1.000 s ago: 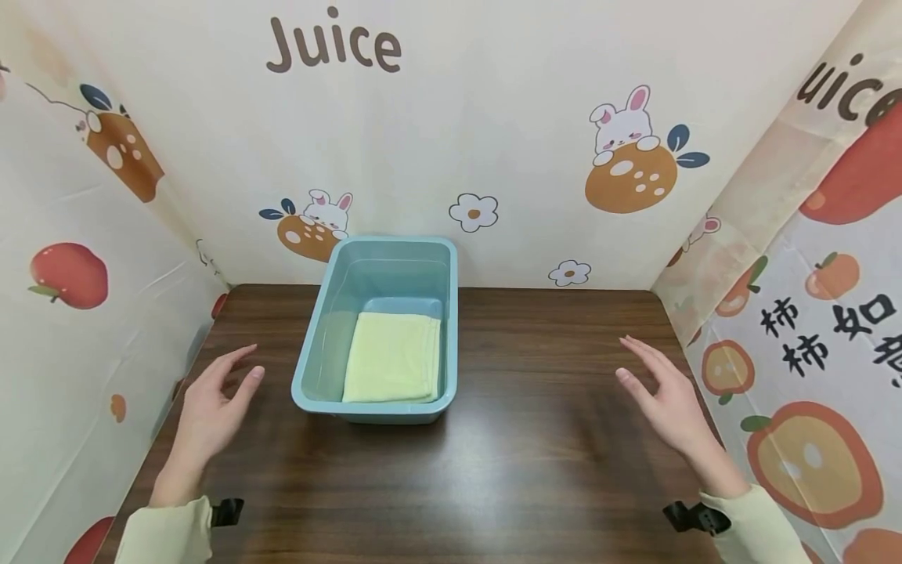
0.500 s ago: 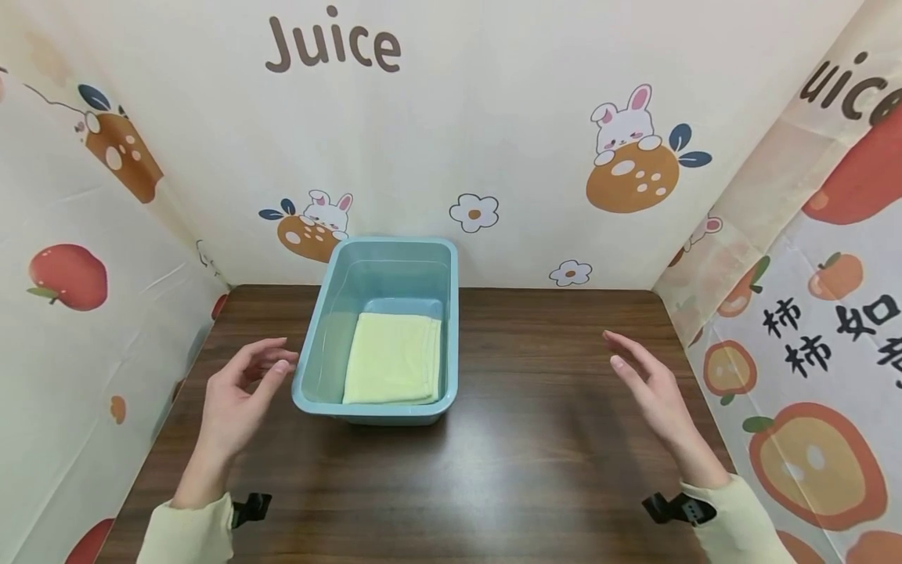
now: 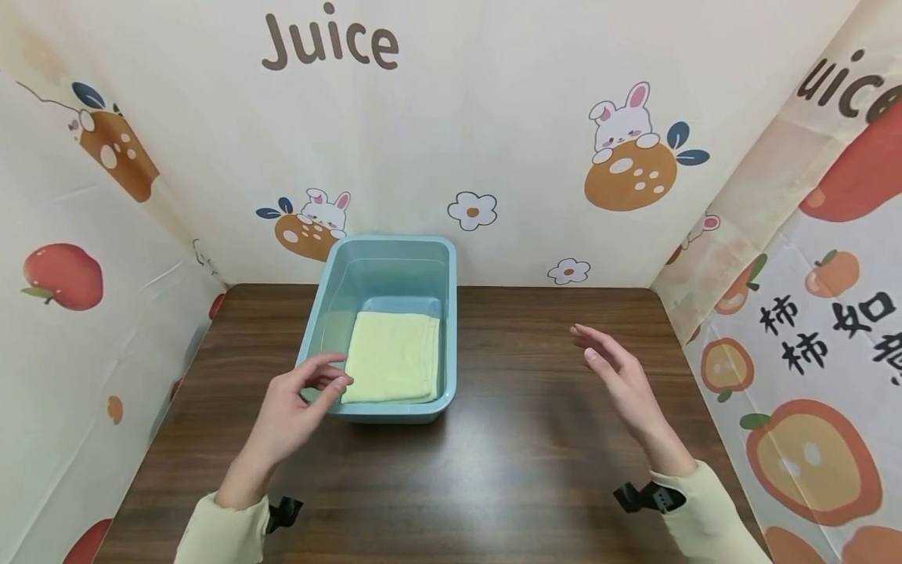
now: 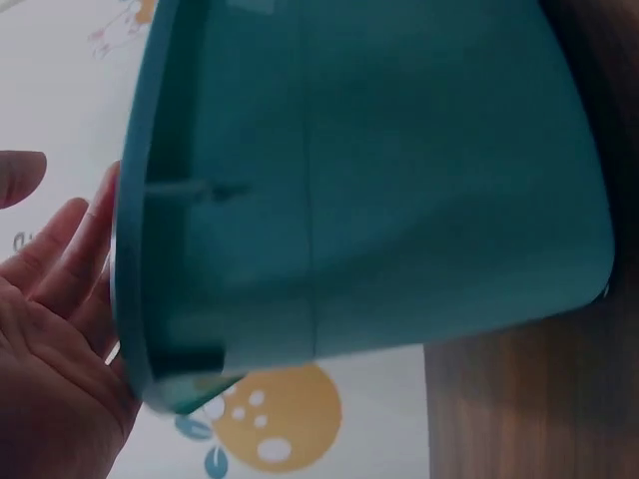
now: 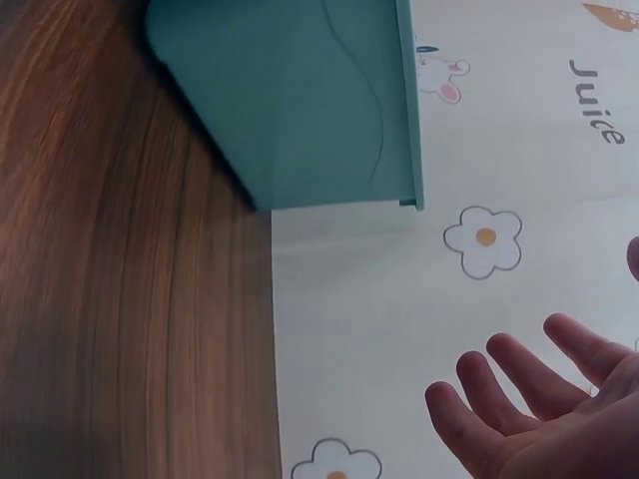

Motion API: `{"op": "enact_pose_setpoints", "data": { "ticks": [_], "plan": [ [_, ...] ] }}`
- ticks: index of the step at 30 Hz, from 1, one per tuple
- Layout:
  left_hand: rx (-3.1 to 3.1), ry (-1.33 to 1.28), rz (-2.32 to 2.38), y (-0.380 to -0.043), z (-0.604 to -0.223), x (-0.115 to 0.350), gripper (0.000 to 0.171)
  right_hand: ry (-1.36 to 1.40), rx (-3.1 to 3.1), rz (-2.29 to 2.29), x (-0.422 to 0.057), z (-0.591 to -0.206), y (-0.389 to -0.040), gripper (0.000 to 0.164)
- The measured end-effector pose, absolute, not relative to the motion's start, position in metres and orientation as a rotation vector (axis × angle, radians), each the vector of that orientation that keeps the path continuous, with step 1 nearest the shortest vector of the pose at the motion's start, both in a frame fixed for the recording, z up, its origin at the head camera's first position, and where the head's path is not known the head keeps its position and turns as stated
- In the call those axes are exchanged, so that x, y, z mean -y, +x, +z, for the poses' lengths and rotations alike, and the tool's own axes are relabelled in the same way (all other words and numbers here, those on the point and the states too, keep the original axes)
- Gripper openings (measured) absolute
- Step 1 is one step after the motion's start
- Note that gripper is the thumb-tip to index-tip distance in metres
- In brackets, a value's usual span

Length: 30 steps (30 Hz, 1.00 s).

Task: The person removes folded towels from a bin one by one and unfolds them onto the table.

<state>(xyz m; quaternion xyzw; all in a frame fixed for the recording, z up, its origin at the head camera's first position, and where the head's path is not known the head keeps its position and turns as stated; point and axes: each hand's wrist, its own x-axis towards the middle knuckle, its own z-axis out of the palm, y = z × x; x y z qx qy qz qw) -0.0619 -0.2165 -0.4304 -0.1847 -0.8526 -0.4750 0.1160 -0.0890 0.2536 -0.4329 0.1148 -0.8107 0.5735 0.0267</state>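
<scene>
A teal plastic basin stands on the dark wooden table, left of centre. Inside it, at the near end, lies a folded pale yellow cloth. My left hand is over the basin's near left corner, its loosely bent fingers reaching past the rim toward the cloth and holding nothing. In the left wrist view, the basin's outer wall fills the middle, with the fingers behind its rim. To the right of the basin, my right hand hovers above the table with relaxed fingers and nothing in it.
The brown wooden table reaches back to a white cloth backdrop printed with rabbits, fruit and flowers. Similar printed sheets hang along the left and right. Each wrist carries a small black strap device at the sleeve cuff.
My left hand has moved right, from beside the basin to over its near left corner. The right hand has drifted left, toward the basin. Basin and cloth have stayed put.
</scene>
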Motion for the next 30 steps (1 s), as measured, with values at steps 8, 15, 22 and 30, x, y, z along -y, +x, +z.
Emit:
{"op": "enact_pose_setpoints", "data": {
  "ticks": [8, 15, 22, 30],
  "plan": [
    [2.591, -0.629, -1.214, -0.059, -0.434, 0.197, 0.031, 0.413, 2.45, 1.878, -0.239, -0.428, -0.096, 0.039],
    [2.713, -0.62, -0.975, -0.062, -0.436, 0.187, 0.017, 0.46, 2.415, 1.95, -0.224, -0.419, -0.102, 0.038],
    [2.745, -0.585, -0.921, -0.061, -0.437, 0.188, 0.014, 0.519, 2.417, 2.027, -0.207, -0.407, -0.112, 0.041],
    [2.72, -0.58, -0.906, -0.06, -0.44, 0.188, 0.012, 0.582, 2.455, 2.087, -0.185, -0.398, -0.127, 0.041]
  ]
}}
